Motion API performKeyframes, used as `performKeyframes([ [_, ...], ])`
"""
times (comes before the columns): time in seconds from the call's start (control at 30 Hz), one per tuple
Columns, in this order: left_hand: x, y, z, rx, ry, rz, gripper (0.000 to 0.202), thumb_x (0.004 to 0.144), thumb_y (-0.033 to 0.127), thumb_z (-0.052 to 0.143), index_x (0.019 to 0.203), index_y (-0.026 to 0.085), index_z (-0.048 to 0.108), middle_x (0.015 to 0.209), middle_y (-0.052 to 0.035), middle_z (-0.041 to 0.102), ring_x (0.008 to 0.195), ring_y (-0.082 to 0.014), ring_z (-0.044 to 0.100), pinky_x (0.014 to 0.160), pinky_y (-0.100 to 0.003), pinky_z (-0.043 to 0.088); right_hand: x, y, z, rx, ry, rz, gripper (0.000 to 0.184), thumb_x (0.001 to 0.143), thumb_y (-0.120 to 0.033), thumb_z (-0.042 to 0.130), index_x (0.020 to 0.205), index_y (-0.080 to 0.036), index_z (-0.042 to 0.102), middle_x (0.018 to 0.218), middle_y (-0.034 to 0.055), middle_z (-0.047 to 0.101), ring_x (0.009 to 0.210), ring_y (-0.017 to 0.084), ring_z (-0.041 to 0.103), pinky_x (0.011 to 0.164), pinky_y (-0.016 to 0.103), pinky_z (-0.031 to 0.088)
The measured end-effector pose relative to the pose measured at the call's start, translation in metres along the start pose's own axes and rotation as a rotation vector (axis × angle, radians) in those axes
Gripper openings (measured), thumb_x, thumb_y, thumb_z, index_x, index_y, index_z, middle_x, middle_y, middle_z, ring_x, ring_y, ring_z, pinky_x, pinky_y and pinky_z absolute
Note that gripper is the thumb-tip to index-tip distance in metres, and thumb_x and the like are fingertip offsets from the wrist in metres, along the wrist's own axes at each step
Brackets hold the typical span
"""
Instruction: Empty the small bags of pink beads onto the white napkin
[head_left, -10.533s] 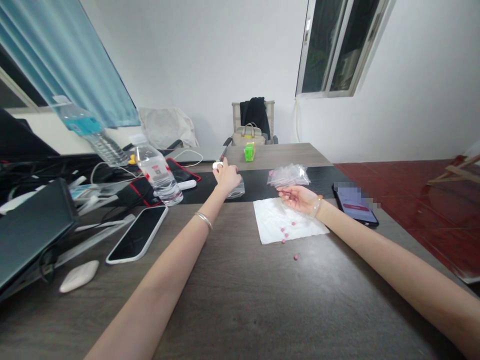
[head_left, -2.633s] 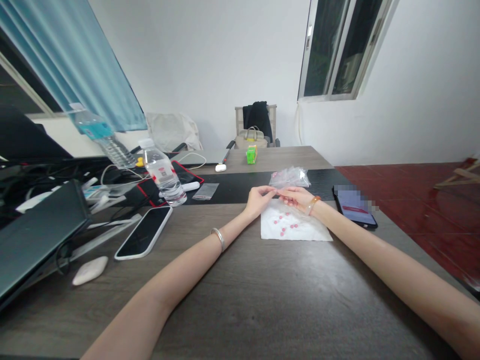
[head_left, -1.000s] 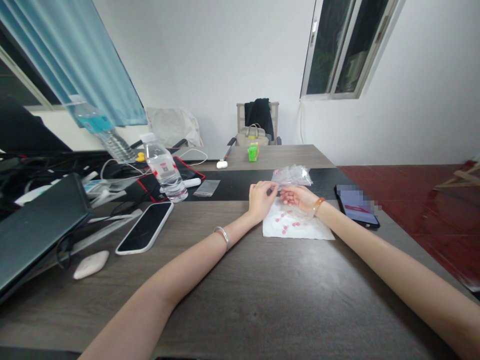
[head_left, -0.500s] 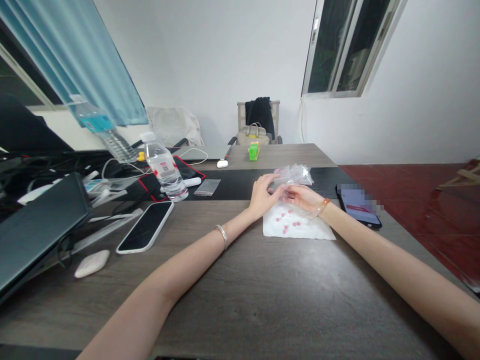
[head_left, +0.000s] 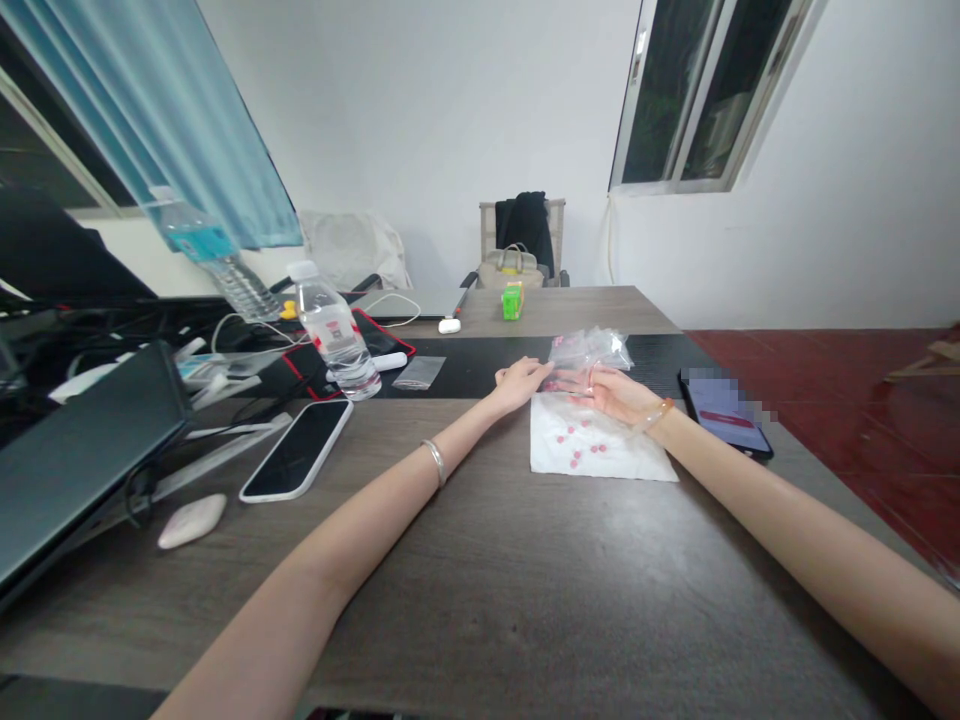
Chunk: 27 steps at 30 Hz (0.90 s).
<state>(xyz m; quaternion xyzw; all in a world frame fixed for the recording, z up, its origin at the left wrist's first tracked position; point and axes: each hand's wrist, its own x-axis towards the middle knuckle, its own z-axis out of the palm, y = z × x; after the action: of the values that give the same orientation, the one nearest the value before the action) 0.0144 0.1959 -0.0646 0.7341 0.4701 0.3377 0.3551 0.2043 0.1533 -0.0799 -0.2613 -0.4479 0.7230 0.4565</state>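
Note:
My right hand (head_left: pixel 619 393) reaches over a white paper sheet (head_left: pixel 600 460), palm partly turned up and fingers stretched out to the left. Thin clear plastic, like a disposable glove (head_left: pixel 646 418), covers this hand and flares loosely near the bracelet at the wrist. My left hand (head_left: pixel 521 384) is at the right hand's fingertips, its fingers together on the end of the clear plastic; its exact grip is hard to make out. Several small pink-red discs (head_left: pixel 577 453) lie on the sheet. Just beyond my hands rests a crumpled clear plastic bag (head_left: pixel 592 347) with something pink at its left end.
At the right stands a phone (head_left: pixel 724 415); another phone (head_left: pixel 298 452) lies left of my arm. Two water bottles (head_left: pixel 334 335), a laptop (head_left: pixel 82 440), cables and a white mouse (head_left: pixel 192 521) crowd the left side. A small flat bag (head_left: pixel 420 373) and a green box (head_left: pixel 512 301) lie farther back.
My left hand has shifted slightly left and its thumb no longer shows apart from the fingers. My right hand's fingers have straightened. The view has moved a little.

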Motion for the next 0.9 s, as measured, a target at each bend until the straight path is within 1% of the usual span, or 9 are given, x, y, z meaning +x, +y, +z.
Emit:
performKeyframes([
  [0.1,-0.003,0.004,0.0,-0.119,-0.054,0.025,0.019,0.081,0.028,0.058,0.069,0.015,0.065,0.074,-0.0026,0.066,0.084,-0.0175,0.062,0.085,-0.032,0.043,0.002,0.002,-0.004,0.01,0.027,-0.016,0.006,0.078,-0.014,0.063,0.075,-0.018,0.059,0.102,0.0044,0.07,0.105,0.019,0.063,0.097,0.037,0.047],
  [0.2,-0.004,0.007,-0.003,-0.234,-0.053,0.042,0.014,0.081,0.024,0.056,0.076,0.012,0.061,0.071,-0.0021,0.065,0.067,-0.0119,0.062,0.073,-0.026,0.047,0.007,0.005,-0.01,0.037,0.088,0.007,0.01,0.077,-0.009,0.062,0.08,-0.018,0.061,0.092,0.0034,0.072,0.1,0.017,0.065,0.097,0.034,0.048],
  [0.27,-0.004,0.009,-0.006,-0.299,-0.031,0.054,0.012,0.08,0.022,0.058,0.073,0.012,0.058,0.068,-0.0007,0.064,0.062,-0.0094,0.061,0.069,-0.024,0.047,0.01,0.006,-0.013,0.055,0.16,0.042,0.012,0.077,-0.007,0.06,0.08,-0.018,0.061,0.09,0.004,0.072,0.095,0.016,0.067,0.096,0.033,0.049],
  [0.33,-0.003,0.011,-0.009,-0.356,-0.015,0.05,0.011,0.078,0.02,0.061,0.072,0.012,0.055,0.063,0.0012,0.062,0.057,-0.0081,0.06,0.06,-0.02,0.046,0.012,0.006,-0.015,0.079,0.219,0.062,0.013,0.078,-0.005,0.058,0.079,-0.018,0.061,0.092,0.0054,0.072,0.093,0.016,0.067,0.095,0.032,0.05],
  [0.4,-0.003,0.013,-0.012,-0.394,-0.02,0.027,0.011,0.079,0.02,0.061,0.075,0.013,0.053,0.06,0.002,0.062,0.054,-0.0083,0.061,0.05,-0.017,0.041,0.013,0.006,-0.015,0.098,0.244,0.072,0.015,0.08,-0.004,0.055,0.08,-0.017,0.061,0.094,0.0065,0.072,0.093,0.016,0.067,0.095,0.032,0.051],
  [0.47,-0.004,0.015,-0.013,-0.408,-0.036,0.008,0.011,0.081,0.02,0.06,0.079,0.014,0.052,0.058,0.002,0.062,0.051,-0.0093,0.063,0.044,-0.015,0.038,0.013,0.005,-0.015,0.099,0.247,0.082,0.018,0.081,-0.003,0.053,0.085,-0.017,0.063,0.095,0.0072,0.072,0.092,0.016,0.067,0.095,0.032,0.051],
  [0.6,-0.005,0.022,-0.016,-0.401,-0.067,0.017,0.012,0.082,0.02,0.062,0.08,0.014,0.052,0.057,0.0019,0.063,0.049,-0.0096,0.064,0.041,-0.013,0.039,0.011,0.004,-0.017,0.09,0.235,0.087,0.02,0.082,-0.003,0.051,0.093,-0.014,0.063,0.1,0.0099,0.07,0.093,0.016,0.067,0.094,0.031,0.052],
  [0.73,-0.004,0.026,-0.018,-0.412,-0.09,-0.023,0.009,0.084,0.021,0.06,0.083,0.013,0.055,0.062,-0.0003,0.065,0.05,-0.0108,0.065,0.042,-0.015,0.042,0.009,0.003,-0.018,0.107,0.219,0.099,0.021,0.083,-0.003,0.049,0.095,-0.013,0.063,0.103,0.0114,0.069,0.096,0.016,0.066,0.094,0.03,0.052],
  [0.9,-0.003,0.028,-0.023,-0.462,-0.115,-0.05,0.01,0.084,0.018,0.06,0.091,0.011,0.058,0.069,-0.0026,0.066,0.055,-0.0116,0.067,0.047,-0.017,0.048,0.007,0.0,-0.013,0.136,0.235,0.131,0.027,0.085,-0.003,0.04,0.097,-0.014,0.062,0.102,0.0106,0.07,0.099,0.016,0.065,0.094,0.031,0.052],
])
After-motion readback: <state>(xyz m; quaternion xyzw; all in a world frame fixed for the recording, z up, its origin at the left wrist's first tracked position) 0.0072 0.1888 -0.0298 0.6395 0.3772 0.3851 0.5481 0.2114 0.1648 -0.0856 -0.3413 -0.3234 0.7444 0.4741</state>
